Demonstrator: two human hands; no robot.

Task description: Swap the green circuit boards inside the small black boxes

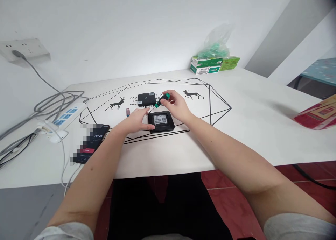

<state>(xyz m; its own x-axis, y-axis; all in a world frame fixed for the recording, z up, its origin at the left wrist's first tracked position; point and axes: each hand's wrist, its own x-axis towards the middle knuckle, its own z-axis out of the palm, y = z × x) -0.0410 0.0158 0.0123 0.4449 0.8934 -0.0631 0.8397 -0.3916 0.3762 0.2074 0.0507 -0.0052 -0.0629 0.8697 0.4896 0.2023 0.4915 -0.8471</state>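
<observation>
Power strip: hard white plastic (68,115) with blue parts on the left of the worktop (249,128), soft bendy cords around it.
Phone: flat and shiny (93,143), near the left arm. Its glass looks easy to crack.
Little tool: a stubby stick (128,112) just beside the left hand; too small to tell more.
Left hand: thumb and pointing finger spread apart (136,121), the thumb on the near left corner of the black case.
Black box: flat, square, round corners, small stickers (146,99), behind the black case.
Black case: in front of the person, flat on the worktop (161,121). It looks light, stiff and a bit slippery, so the side edges seem best to hold. Dark plastic, with a paper label in the middle.
Screwdriver: fat green and black handle (162,100), likely easy to grip and turn. It leans, its thin end near the left fingers.
Right hand: fingers closed around the screwdriver handle (175,101).
Green and white boxes: stiff card (207,63), under a thin, crinkly clear bag (214,50).
Red packet: shiny (317,114), at the far right.
</observation>
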